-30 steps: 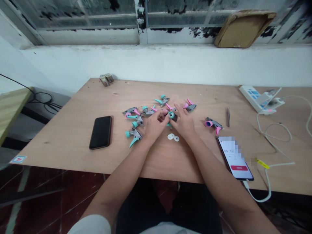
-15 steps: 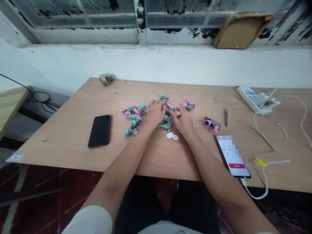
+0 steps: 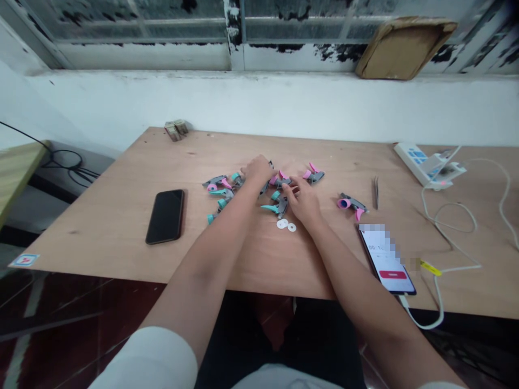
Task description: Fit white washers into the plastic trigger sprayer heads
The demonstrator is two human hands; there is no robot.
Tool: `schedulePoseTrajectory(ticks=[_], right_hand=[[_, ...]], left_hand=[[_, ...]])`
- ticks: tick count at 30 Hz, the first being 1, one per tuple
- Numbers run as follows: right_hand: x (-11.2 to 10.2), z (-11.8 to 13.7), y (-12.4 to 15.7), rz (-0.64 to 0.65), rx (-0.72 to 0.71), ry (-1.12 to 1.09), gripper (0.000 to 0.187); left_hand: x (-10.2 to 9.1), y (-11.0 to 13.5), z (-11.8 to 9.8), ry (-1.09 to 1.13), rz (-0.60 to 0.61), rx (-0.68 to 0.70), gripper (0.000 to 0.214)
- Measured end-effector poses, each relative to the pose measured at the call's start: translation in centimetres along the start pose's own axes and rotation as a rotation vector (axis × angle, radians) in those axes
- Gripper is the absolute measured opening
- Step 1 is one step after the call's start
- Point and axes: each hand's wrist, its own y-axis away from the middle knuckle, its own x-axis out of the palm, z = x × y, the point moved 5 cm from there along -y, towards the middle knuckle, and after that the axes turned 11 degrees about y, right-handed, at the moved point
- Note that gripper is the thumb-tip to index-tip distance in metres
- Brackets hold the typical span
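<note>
Grey trigger sprayer heads with teal or pink parts lie in a loose group on the wooden table. My left hand (image 3: pixel 258 172) is curled over a grey trigger sprayer head (image 3: pixel 271 163) at the back of the group; its fingertips are mostly hidden. Close to a pink-and-grey sprayer head (image 3: pixel 281 179), my right hand (image 3: pixel 304 201) rests with its fingers apart and bent, the thumb side nearest that head. A teal-levered sprayer head (image 3: pixel 279 205) lies between my forearms. Several thin white discs (image 3: pixel 287 225) are just in front of it.
A pink-and-grey sprayer head (image 3: pixel 352 205) lies apart at right, near tweezers (image 3: pixel 376 193). A lit phone (image 3: pixel 387 259) on a cable sits at the front right, and a dark phone (image 3: pixel 165 217) at left. A power strip (image 3: pixel 425 165) stands at the back right.
My left hand has moved slightly up and away from me, curling over the rear sprayer head, whose teal cap is now covered. My right hand has barely moved.
</note>
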Motion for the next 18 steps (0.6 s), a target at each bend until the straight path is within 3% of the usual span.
schedulePoseTrajectory(ticks=[6,10,14,18], right_hand=[[-0.1,0.2,0.0,0.01,0.007,-0.006,0.069],[-0.5,0.2,0.0,-0.035,0.002,-0.035,0.065],[-1.0,0.2,0.1,-0.102,0.028,-0.188,0.056],[-0.7,0.7,0.2,-0.034,0.08,-0.45,0.048]], left_hand=[[-0.3,1.0,-0.4,-0.107,-0.026,-0.02,0.06],[-1.7,2.3,-1.0,-0.087,-0.147,0.138,0.055],[-2.5,6.5,-1.5,0.211,-0.251,0.467,0.048],[-0.8,11.8,-0.4,0.421,-0.138,0.487,0.043]])
